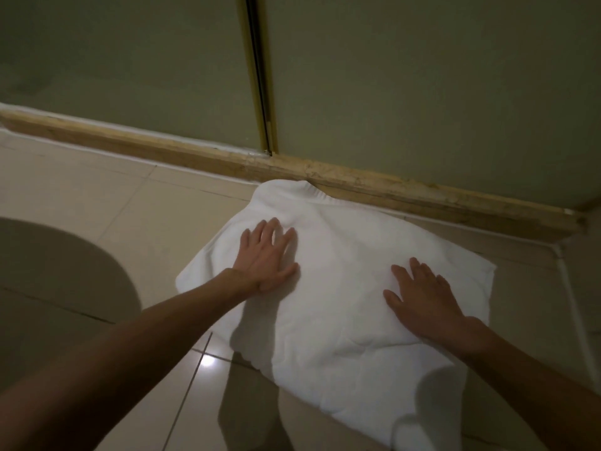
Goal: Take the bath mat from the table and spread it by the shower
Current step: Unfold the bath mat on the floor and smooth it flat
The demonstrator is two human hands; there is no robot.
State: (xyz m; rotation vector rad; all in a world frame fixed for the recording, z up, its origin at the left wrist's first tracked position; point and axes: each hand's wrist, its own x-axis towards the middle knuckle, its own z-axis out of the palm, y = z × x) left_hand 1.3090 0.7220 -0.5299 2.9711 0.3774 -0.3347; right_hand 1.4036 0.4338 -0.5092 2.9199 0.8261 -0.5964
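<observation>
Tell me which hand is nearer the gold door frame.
Left. The left hand lies flat on the bath mat just below the gold door frame; the right hand rests on it farther right, nearer the camera.

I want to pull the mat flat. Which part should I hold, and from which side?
Probably the near corner of the mat, pinched from your own side: it curls up off the tiles there, so it is easy to get under. Pulling toward you should also draw the far edge off the threshold, where it rides up. The left hand and right hand lie flat on it.
</observation>
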